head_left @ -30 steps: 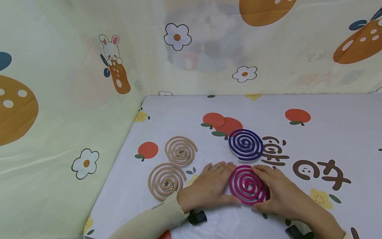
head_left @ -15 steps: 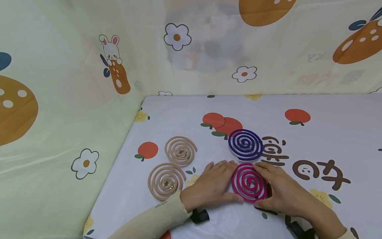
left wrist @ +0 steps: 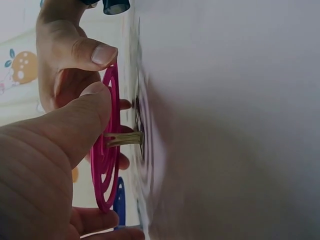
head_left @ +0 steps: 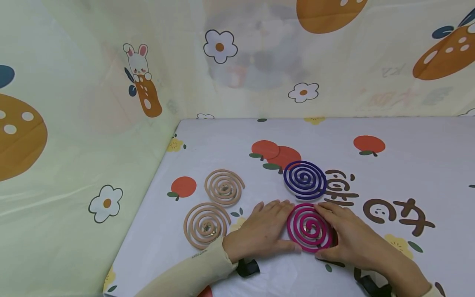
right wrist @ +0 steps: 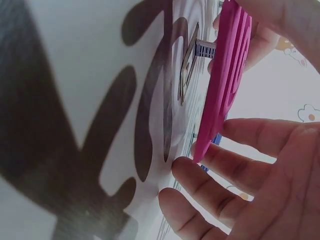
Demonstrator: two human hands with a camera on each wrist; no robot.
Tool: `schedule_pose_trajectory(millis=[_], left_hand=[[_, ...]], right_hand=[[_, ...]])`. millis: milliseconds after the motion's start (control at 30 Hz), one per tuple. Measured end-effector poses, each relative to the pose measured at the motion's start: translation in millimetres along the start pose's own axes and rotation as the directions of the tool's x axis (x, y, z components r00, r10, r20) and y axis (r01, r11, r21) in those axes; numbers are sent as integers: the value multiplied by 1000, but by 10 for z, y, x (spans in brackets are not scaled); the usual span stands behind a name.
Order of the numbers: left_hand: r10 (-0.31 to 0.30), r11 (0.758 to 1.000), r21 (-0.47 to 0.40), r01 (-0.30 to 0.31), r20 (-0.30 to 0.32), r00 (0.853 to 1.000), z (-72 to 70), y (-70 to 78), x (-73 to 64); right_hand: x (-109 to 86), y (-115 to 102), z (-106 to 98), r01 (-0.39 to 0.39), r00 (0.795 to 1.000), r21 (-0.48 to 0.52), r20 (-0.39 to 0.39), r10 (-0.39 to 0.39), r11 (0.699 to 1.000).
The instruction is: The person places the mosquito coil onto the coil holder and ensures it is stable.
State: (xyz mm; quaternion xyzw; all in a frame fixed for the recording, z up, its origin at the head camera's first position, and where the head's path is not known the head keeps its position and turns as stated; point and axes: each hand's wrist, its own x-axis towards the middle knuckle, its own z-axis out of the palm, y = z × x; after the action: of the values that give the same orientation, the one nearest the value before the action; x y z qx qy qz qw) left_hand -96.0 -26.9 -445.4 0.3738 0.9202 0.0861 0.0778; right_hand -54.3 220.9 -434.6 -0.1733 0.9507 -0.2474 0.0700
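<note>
In the head view a pink mosquito coil [head_left: 308,227] sits between both hands, raised over the white cloth on a small metal stand [left wrist: 125,138]. My left hand [head_left: 257,231] holds its left side, thumb at the near edge and fingertips at the far edge. From the right, my right hand [head_left: 349,237] grips the rim with its thumb near and index finger far. The stand's legs [right wrist: 187,70] show under the coil in the right wrist view. Just beyond lies a blue mosquito coil [head_left: 305,180].
Two tan mosquito coils [head_left: 224,187] [head_left: 208,225] stand to the left, metal stands showing through their centres. Patterned cloth walls [head_left: 259,62] rise at the back and left. The tabletop [head_left: 426,165] carries printed fruit, flowers and brown lettering.
The pink coil has shifted slightly right and away from me, with the right hand moving along with it. The left hand has barely moved. The other coils stay put.
</note>
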Motion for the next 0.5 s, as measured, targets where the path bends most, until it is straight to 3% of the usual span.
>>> schedule_pose_trajectory(millis=[500], left_hand=[[-22, 1000, -22, 23, 31, 999, -36, -3, -1]], right_hand=[[4, 7, -18, 3, 1000, -22, 3, -3, 1000]])
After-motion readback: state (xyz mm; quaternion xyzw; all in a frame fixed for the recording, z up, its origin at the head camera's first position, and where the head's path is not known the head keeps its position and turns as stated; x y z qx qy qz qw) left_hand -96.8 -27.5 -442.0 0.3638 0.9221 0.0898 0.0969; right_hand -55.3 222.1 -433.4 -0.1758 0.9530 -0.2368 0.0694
